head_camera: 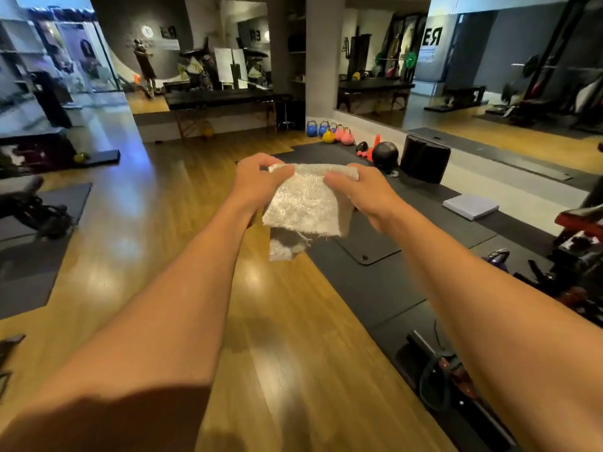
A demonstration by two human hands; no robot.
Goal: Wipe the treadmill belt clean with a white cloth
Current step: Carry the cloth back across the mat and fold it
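Head view: both hands, left hand [257, 184] and right hand [359, 194], pinch white cloth [308, 203] midair; should fold flat pad first; treadmill belt unseen.

one head-worn wide view looks forward and down, hands close ahead.

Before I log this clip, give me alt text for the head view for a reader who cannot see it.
Two bare hands hold a white terry cloth up between them, left hand gripping its upper left corner, right hand its upper right. Below: glossy wooden floor, black mats, coloured kettlebells beyond.
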